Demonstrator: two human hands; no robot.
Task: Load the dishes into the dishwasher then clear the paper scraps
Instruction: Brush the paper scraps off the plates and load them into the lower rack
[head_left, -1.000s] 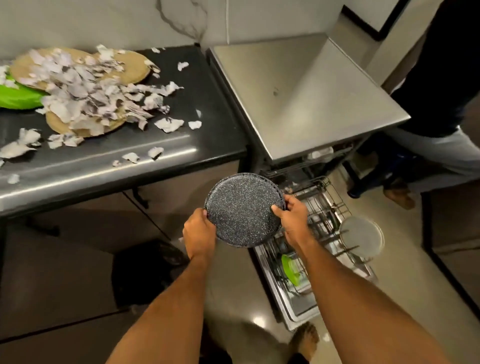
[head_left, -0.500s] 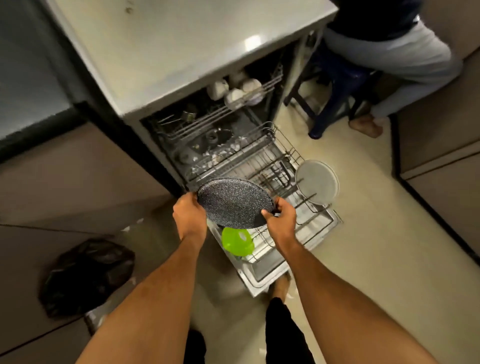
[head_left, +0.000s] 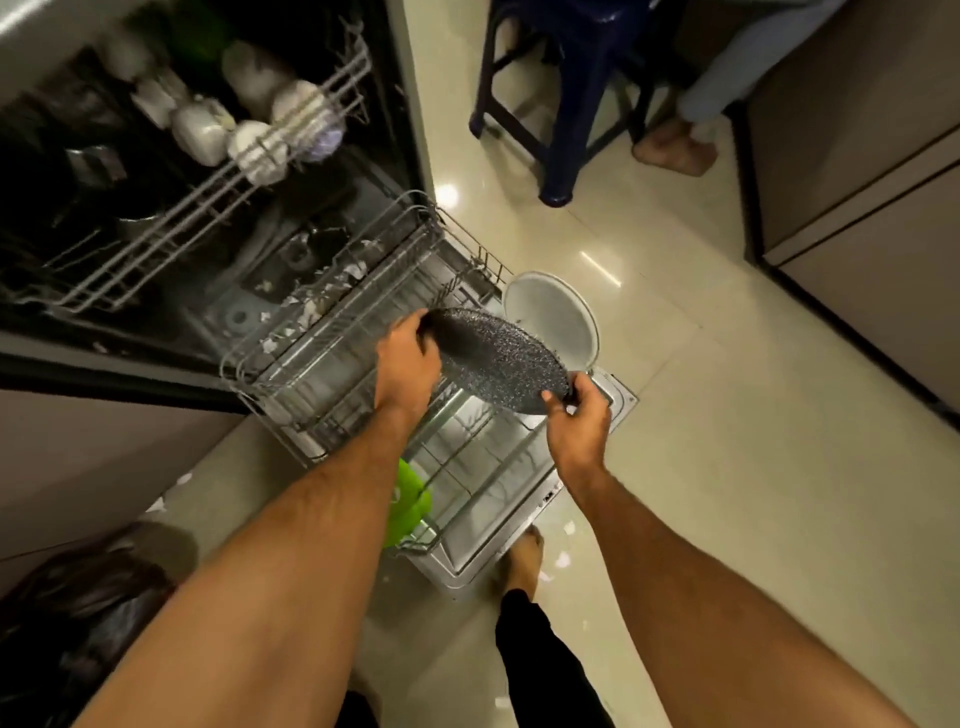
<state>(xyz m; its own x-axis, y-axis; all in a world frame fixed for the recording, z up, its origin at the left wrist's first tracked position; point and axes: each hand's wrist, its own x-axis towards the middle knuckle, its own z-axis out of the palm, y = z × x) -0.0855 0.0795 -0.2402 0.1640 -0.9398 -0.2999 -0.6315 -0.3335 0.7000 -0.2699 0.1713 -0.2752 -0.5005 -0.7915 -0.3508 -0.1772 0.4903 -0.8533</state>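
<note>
We are gripping the speckled plate by its rims, left hand and right hand, above the lower rack. White plate and green dish are sitting racked; paper scraps are awaiting clearing.

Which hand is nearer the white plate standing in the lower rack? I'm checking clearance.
Right. The right hand grips the speckled plate just below the white plate; the left hand is across the speckled plate.

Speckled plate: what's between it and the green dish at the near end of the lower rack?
In the head view, only bare rack wires lie between the speckled plate and the green dish; the left forearm crosses above part of that stretch.
</note>
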